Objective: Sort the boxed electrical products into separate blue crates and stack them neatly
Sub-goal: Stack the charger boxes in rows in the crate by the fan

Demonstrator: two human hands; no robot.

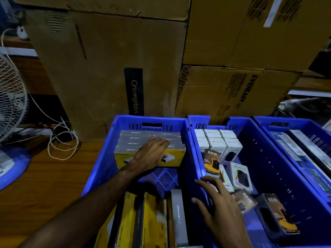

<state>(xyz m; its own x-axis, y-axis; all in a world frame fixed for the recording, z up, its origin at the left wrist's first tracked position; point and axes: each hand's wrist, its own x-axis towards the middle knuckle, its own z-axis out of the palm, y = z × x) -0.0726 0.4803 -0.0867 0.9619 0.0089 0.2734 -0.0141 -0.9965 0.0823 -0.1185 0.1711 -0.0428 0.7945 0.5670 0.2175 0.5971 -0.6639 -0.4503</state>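
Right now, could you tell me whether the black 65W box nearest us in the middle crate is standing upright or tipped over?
Tipped over: the 65W box lies aslant on the middle crate floor.

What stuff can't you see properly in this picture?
Head view only:
- Front of the yellow box: the left hand covers its middle.
- Boxes under the right hand: hidden by it.
- Yellow boxes near the bottom: blurred and cut off by the edge.
- Right crate: cut off by the right edge.
- Small print on the white boxes: too tiny.
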